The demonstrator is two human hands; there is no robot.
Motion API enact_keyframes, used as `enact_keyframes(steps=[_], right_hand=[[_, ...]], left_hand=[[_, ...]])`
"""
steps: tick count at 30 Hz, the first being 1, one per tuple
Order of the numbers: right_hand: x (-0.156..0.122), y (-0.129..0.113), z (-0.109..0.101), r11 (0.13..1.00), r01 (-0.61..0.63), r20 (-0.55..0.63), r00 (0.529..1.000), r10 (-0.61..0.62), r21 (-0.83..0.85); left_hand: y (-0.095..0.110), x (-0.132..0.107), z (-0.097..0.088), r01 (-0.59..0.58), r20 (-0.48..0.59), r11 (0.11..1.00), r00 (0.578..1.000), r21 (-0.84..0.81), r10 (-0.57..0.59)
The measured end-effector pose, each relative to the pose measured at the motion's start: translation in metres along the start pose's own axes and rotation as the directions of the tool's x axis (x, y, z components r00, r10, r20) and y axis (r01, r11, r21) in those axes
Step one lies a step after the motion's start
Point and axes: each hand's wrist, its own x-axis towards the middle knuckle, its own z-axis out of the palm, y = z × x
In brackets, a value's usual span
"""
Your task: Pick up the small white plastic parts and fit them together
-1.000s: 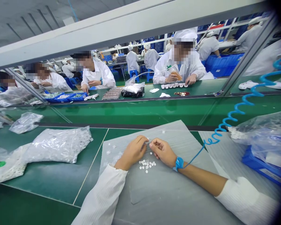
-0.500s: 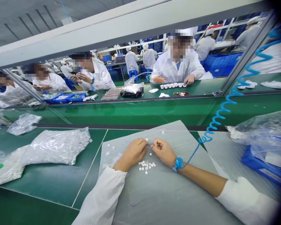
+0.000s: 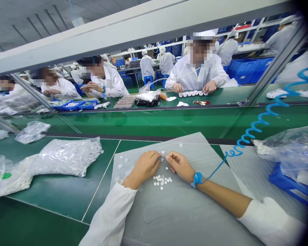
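Observation:
Over a translucent foam sheet [image 3: 195,212], my two hands almost meet at the fingertips. My left hand [image 3: 145,166] has its fingers bent and pressed together; whatever they hold is too small to make out. My right hand [image 3: 180,165] is closed in a pinch, thumb against forefinger, and a tiny pale piece may sit at its tips. Small clear and white bits show between the hands. Just below them lies a loose cluster of small round white discs [image 3: 162,181], with one disc [image 3: 166,168] apart from it. A blue wrist strap [image 3: 197,178] circles my right wrist.
A coiled blue cord [image 3: 255,128] runs from the strap to the upper right. Filled plastic bags [image 3: 66,157] lie at left, and a blue bin [image 3: 290,181] with bagged parts stands at right. Across the green divider [image 3: 149,123], co-workers sit at another bench.
The camera view has shifted slightly. My hands stay nearly in place, fingertips still close together. Across the bench, a co-worker's hand has left an orange object and reached the row of white pieces.

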Motion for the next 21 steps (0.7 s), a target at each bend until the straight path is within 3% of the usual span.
enact_keyframes(steps=[4,7,10,14,21], right_hand=[[0.0,-0.002,-0.001,1.0,-0.011,0.014,1.0,0.011,-0.002],[0.001,0.0,0.0,1.0,-0.004,0.019,1.0,0.004,0.006],[0.001,0.004,0.0,1.0,-0.005,0.006,1.0,0.005,0.019],[0.0,0.003,0.001,0.998,-0.01,0.001,1.0,0.01,0.059],[-0.001,-0.002,0.001,0.986,0.02,-0.038,0.999,-0.014,0.167]], left_hand=[[-0.001,-0.044,-0.03,0.234,-0.101,0.966,0.969,0.106,-0.224],[-0.012,-0.074,-0.034,0.388,-0.12,0.909,0.92,0.154,-0.372],[-0.026,-0.085,-0.023,0.414,-0.102,0.903,0.909,0.116,-0.404],[-0.034,-0.078,-0.008,0.425,-0.13,0.9,0.902,0.092,-0.412],[-0.034,-0.073,-0.017,0.392,-0.093,0.918,0.918,0.059,-0.386]])
